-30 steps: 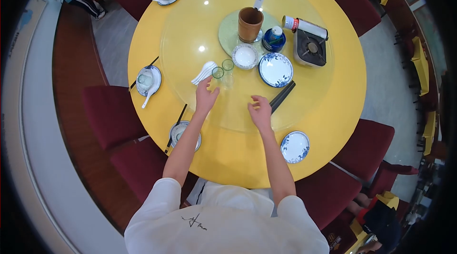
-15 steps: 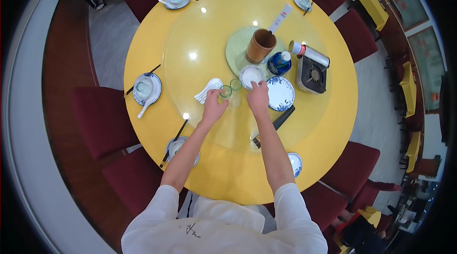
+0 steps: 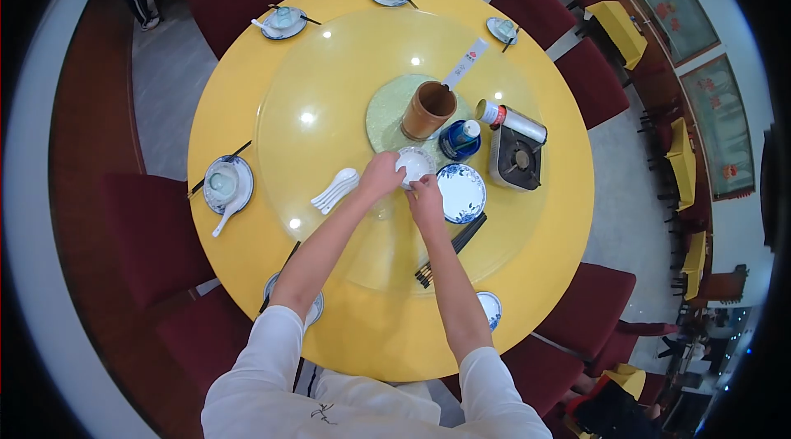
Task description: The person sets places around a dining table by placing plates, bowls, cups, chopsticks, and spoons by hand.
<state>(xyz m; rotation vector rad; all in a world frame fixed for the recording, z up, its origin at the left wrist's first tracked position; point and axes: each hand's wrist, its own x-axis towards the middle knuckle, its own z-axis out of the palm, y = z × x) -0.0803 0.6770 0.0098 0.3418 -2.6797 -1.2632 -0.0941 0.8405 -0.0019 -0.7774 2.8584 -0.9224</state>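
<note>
A white bowl (image 3: 418,162) with a patterned rim stands near the middle of the round table, possibly the top of a stack. My left hand (image 3: 382,176) grips its left rim, and my right hand (image 3: 426,202) pinches the near edge. White spoons (image 3: 336,190) lie together left of my left hand. A faint clear glass (image 3: 381,211) shows below that hand; the green-rimmed glasses are mostly hidden. Right of the bowl are blue-patterned white plates (image 3: 461,193). A bundle of black chopsticks (image 3: 451,250) lies just below them.
Behind the bowl stand a brown cylinder (image 3: 428,110) and a blue container (image 3: 460,141). A portable stove (image 3: 517,157) with a gas canister (image 3: 522,122) sits to the right. Place settings, including a bowl and plate (image 3: 224,184), line the table's edge. Red chairs (image 3: 156,237) surround it.
My left hand has moved from the green-rimmed glasses to the bowl's left rim. My right hand stays at the bowl's near edge. The whole view has shifted slightly.
</note>
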